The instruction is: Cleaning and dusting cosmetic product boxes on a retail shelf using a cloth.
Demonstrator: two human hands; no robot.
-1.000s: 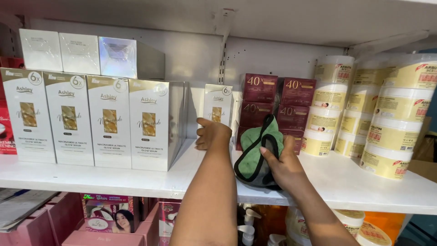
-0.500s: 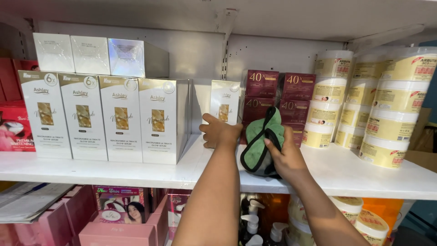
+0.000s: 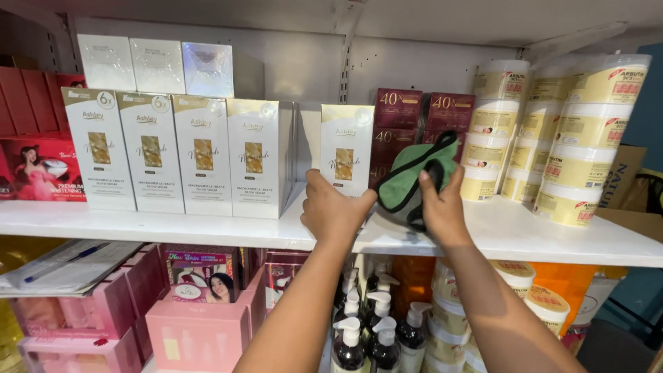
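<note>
- The green cloth (image 3: 407, 181), edged in black, is bunched in the right hand (image 3: 442, 207), which grips it and holds it against the white shelf (image 3: 552, 235) near the front edge, about midway along.
- Just to its left, the left hand (image 3: 331, 211) closes around the bottom of a tall white box (image 3: 347, 148) with a gold panel, standing upright on the same shelf.
- Behind the cloth, dark red boxes (image 3: 414, 117) are stacked against the back wall.
- Toward the right end of the shelf stand stacks of cream tubs (image 3: 573, 131) with white lids.
- Along the left stretch, a row of matching white boxes (image 3: 179, 152) stands upright, with smaller white boxes (image 3: 155, 63) on top.
- At the far left end sits a red box (image 3: 38, 166).
- Below the shelf are pink boxes (image 3: 193, 324) and pump bottles (image 3: 366, 331).
</note>
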